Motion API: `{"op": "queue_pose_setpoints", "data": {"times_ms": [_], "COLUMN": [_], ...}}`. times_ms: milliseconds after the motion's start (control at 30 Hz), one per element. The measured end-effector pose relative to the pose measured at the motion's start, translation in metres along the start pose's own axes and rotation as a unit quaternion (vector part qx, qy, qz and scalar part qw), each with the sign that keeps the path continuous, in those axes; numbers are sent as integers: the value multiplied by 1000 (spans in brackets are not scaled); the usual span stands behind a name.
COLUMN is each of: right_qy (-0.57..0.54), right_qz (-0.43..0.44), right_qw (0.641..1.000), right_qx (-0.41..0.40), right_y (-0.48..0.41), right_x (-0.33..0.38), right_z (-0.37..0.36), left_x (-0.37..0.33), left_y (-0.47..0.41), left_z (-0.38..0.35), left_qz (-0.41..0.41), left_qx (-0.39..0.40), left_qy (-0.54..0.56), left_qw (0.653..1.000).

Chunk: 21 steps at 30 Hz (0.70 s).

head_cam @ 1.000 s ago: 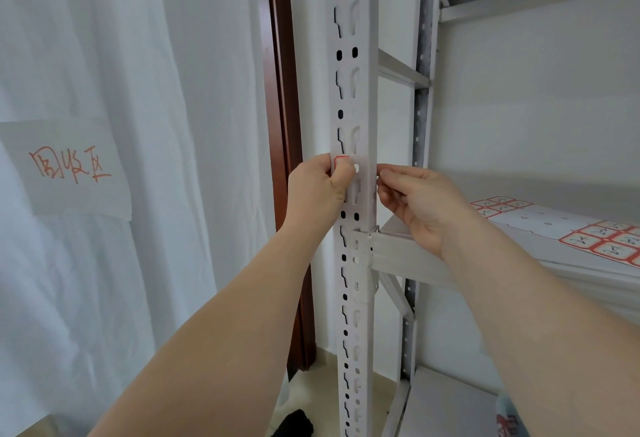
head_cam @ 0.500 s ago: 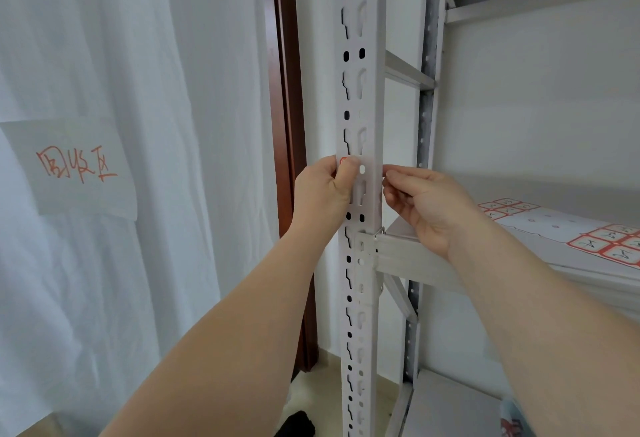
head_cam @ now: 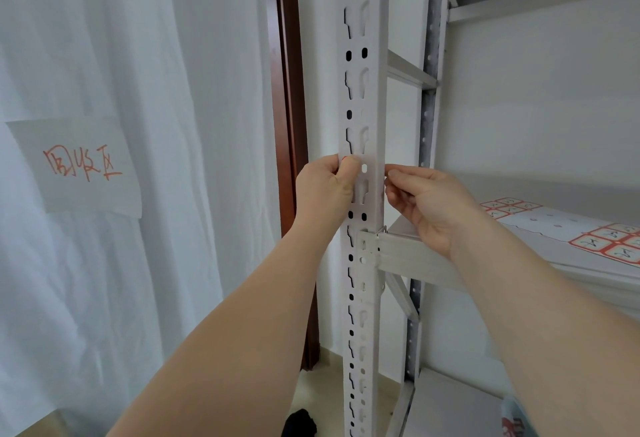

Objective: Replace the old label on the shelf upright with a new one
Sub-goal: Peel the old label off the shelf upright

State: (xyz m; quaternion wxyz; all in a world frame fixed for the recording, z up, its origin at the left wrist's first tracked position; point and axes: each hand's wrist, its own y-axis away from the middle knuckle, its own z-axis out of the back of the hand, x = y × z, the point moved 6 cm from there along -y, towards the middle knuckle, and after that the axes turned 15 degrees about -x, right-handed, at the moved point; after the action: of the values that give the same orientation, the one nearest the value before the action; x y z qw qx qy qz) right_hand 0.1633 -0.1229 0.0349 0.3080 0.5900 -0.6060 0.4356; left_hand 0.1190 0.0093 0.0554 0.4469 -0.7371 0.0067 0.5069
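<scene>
The white perforated shelf upright (head_cam: 362, 97) runs top to bottom through the middle of the view. A label (head_cam: 345, 159) lies on its front at hand height, and only a sliver of its red edge shows by my left thumb. My left hand (head_cam: 325, 191) grips the upright's left edge, with the thumb pressing on the label there. My right hand (head_cam: 426, 201) has curled fingers, and its thumb and forefinger pinch at the upright's right edge at the same height. The rest of the label is hidden or too pale to make out.
A sheet of red-bordered labels (head_cam: 609, 242) lies on the white shelf board (head_cam: 415, 253) at the right. A white curtain (head_cam: 156, 125) carrying a paper note with red writing (head_cam: 81, 165) hangs at the left. A brown door frame (head_cam: 291, 90) stands behind the upright.
Both hands stay at the same spot on the upright. My left thumb has slid over more of the label's red edge. The view has shifted slightly.
</scene>
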Motion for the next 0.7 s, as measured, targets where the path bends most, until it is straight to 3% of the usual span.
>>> {"op": "queue_pose_setpoints", "data": {"times_ms": [400, 567, 700], "right_qy": [6, 5, -4], "right_qz": [-1, 3, 3], "right_qw": [1000, 1000, 1000], "right_qx": [1, 7, 5], "right_y": [-1, 1, 1], "right_x": [-1, 0, 1], "right_z": [0, 0, 1], "left_x": [1, -4, -15], "left_y": [9, 11, 13], "left_z": [4, 8, 10], "left_qz": [18, -46, -100], "left_qx": [22, -40, -66], "left_qy": [-9, -118, -265], "left_qw": [1000, 991, 957]}}
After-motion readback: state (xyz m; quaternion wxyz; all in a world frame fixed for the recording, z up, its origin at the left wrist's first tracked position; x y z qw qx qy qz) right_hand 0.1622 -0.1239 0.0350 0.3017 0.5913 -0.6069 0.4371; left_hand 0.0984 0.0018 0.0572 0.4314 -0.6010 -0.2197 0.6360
